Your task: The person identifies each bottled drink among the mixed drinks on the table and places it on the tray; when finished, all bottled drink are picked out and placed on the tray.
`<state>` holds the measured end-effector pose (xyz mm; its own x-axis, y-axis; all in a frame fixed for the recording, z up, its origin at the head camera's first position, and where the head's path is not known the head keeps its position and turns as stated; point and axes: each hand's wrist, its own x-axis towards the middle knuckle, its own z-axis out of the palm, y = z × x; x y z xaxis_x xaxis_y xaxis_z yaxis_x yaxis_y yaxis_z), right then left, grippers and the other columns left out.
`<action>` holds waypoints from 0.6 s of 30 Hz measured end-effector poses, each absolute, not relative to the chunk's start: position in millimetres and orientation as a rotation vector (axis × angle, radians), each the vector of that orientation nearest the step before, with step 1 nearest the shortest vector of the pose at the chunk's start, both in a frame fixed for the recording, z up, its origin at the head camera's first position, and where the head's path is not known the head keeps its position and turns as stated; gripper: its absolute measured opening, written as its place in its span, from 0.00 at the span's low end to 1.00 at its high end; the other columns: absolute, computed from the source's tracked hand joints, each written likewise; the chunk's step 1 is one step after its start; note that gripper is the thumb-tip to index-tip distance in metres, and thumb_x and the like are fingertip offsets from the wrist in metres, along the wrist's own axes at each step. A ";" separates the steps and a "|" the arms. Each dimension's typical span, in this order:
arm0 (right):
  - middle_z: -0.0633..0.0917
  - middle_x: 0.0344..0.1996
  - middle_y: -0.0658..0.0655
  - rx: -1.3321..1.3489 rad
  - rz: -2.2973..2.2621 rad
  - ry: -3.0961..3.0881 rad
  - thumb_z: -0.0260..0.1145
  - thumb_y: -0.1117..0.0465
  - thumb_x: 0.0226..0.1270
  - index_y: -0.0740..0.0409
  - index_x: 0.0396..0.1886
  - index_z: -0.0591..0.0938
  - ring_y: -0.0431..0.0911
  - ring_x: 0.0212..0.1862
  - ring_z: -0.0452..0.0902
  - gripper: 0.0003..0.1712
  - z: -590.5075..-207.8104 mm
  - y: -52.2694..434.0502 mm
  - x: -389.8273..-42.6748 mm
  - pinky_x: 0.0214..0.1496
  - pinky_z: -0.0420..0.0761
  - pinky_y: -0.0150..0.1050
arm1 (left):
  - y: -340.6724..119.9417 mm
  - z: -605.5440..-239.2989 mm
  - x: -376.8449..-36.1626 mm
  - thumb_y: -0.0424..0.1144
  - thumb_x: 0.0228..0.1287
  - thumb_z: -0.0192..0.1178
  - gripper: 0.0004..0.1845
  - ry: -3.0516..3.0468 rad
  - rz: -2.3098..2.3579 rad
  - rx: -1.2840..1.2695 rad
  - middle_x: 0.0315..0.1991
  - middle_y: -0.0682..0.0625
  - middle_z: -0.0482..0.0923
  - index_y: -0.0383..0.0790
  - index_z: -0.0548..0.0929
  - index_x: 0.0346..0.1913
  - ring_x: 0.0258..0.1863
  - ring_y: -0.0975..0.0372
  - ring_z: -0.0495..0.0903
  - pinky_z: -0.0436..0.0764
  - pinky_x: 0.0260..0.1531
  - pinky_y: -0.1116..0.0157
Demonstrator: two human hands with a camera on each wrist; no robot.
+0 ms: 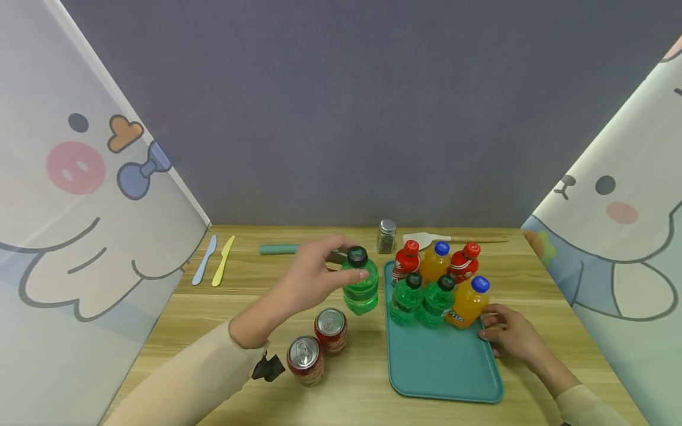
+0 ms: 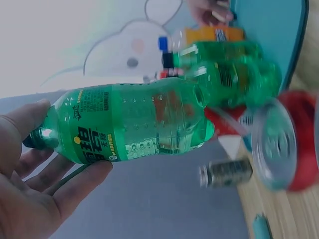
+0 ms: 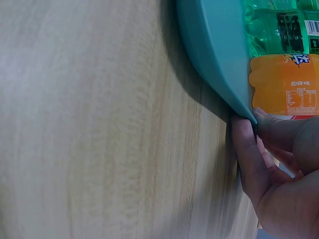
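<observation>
My left hand [image 1: 348, 263] grips a green soda bottle [image 1: 361, 290] with a black cap by its neck, just left of a teal tray [image 1: 442, 367]. In the left wrist view the thumb and fingers of that hand [image 2: 60, 147] wrap the bottle's [image 2: 134, 122] top end. My right hand [image 1: 498, 331] pinches the tray's right rim [image 3: 209, 59], its fingers [image 3: 279, 132] beside an orange bottle [image 3: 284, 84]. Standing at the tray's far end are two red bottles [image 1: 407, 260], two orange ones [image 1: 469, 302] and two green ones [image 1: 406, 299].
Two red cans [image 1: 331, 330] [image 1: 306, 359] stand on the wooden table below my left hand. At the back lie a blue knife [image 1: 205, 259], a yellow knife [image 1: 224, 260], a teal handle [image 1: 278, 249], a spice jar [image 1: 386, 236] and a white spatula [image 1: 426, 239].
</observation>
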<state>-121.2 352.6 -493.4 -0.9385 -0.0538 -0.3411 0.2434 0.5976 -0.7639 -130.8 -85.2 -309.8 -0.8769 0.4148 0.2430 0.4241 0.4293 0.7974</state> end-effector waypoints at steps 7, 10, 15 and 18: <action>0.80 0.48 0.67 0.143 -1.259 2.512 0.69 0.69 0.69 0.72 0.70 0.67 0.48 0.38 0.81 0.33 -491.9 351.5 -120.7 0.31 0.88 0.43 | -50.2 -318.5 -126.7 0.44 0.62 0.75 0.18 -2.716 -1.509 -0.854 0.49 0.58 0.85 0.49 0.84 0.53 0.49 0.63 0.84 0.86 0.45 0.65; 0.81 0.48 0.66 0.146 -1.263 2.510 0.68 0.69 0.69 0.71 0.70 0.67 0.49 0.38 0.81 0.33 -491.6 351.0 -120.7 0.31 0.88 0.43 | -35.9 -326.4 -126.1 0.46 0.62 0.75 0.19 -2.768 -1.484 -0.888 0.49 0.58 0.85 0.49 0.84 0.55 0.45 0.65 0.83 0.85 0.45 0.66; 0.81 0.48 0.66 0.147 -1.262 2.515 0.69 0.69 0.69 0.71 0.70 0.67 0.49 0.38 0.81 0.33 -492.2 351.0 -120.6 0.30 0.88 0.43 | -14.9 -340.9 -125.9 0.50 0.63 0.73 0.19 -2.859 -1.356 -0.988 0.51 0.60 0.84 0.51 0.83 0.54 0.42 0.66 0.81 0.81 0.48 0.70; 0.81 0.48 0.66 0.149 -1.267 2.516 0.69 0.69 0.68 0.71 0.70 0.68 0.49 0.38 0.81 0.34 -492.6 351.3 -120.5 0.30 0.87 0.43 | -3.2 -350.5 -125.8 0.51 0.63 0.73 0.18 -2.899 -1.307 -1.027 0.50 0.61 0.84 0.52 0.83 0.52 0.48 0.68 0.80 0.79 0.47 0.72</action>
<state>-120.5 351.3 -492.6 -0.9436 -0.0500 -0.3272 0.2331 0.6015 -0.7641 -125.8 -3.2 -350.5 -0.7930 0.6057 0.0654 0.4501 0.5103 0.7328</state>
